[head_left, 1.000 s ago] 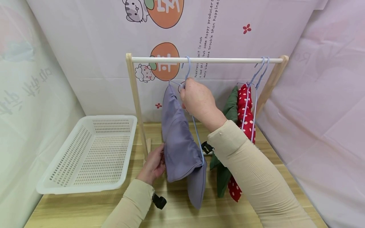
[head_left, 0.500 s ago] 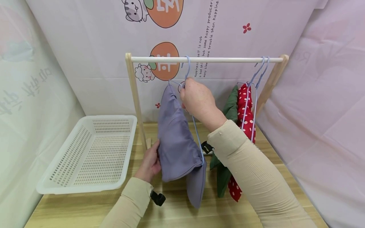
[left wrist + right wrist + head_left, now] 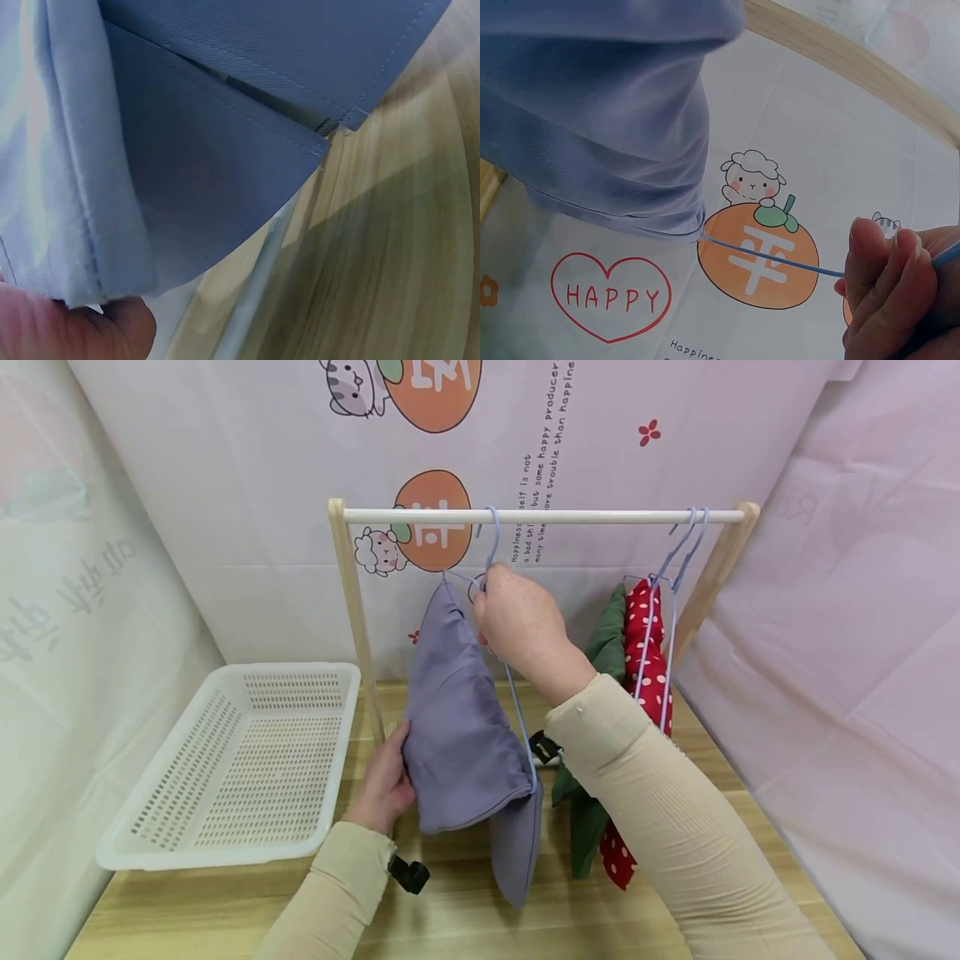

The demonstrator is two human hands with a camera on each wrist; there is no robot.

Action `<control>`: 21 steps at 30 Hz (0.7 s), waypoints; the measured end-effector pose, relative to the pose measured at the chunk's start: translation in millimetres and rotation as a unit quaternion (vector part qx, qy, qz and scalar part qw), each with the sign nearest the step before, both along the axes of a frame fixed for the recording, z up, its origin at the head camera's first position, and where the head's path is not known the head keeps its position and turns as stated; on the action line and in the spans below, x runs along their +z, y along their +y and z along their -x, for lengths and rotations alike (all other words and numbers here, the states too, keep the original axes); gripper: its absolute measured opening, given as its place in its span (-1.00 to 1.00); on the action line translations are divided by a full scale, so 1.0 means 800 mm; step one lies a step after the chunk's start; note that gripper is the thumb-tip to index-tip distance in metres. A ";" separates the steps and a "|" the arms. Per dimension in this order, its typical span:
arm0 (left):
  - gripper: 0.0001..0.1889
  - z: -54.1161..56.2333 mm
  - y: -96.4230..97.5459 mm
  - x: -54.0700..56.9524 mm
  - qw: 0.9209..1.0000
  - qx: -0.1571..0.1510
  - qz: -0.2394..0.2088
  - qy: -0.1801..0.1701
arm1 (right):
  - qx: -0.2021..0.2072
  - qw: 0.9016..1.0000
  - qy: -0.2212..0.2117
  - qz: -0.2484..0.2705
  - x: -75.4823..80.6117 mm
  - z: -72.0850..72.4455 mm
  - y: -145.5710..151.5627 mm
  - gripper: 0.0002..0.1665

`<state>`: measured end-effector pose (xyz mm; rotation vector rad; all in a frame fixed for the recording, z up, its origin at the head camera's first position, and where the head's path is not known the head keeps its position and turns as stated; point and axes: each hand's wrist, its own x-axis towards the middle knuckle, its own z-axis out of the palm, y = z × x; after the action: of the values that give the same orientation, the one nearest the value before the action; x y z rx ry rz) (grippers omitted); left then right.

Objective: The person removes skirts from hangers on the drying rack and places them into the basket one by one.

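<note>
In the head view a grey-purple cloth garment hangs from a light blue clothes hanger hooked over the white rail. My right hand grips this hanger just below its hook. The right wrist view shows curled fingers around the thin blue wire. At the garment's left edge, my left hand pinches the fabric, thumb in front. Seen by the left wrist camera, the held edge droops over the fingertips, and two stitched cloth flaps part beyond it. The other fingers are partly hidden behind the cloth.
A wooden-ended clothes rack with a white rail stands on the wood-grain table. On its right hang a green garment and a red polka-dot one. A white perforated basket sits left of the rack.
My left hand has moved slightly left and up, drawing the garment's left side outward so the cloth spreads wider. My right hand stays at the hanger neck.
</note>
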<state>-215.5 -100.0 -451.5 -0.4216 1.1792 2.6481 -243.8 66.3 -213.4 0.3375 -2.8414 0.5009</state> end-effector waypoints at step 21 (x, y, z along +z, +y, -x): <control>-0.41 -0.013 -0.009 0.021 0.996 0.026 0.082 0.022 | -0.001 1.000 -0.001 -0.011 0.002 0.001 0.004 -0.75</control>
<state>-205.2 -106.8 -434.7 -0.4307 1.4254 2.6261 -244.3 69.6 -211.7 0.3379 -2.8499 0.4705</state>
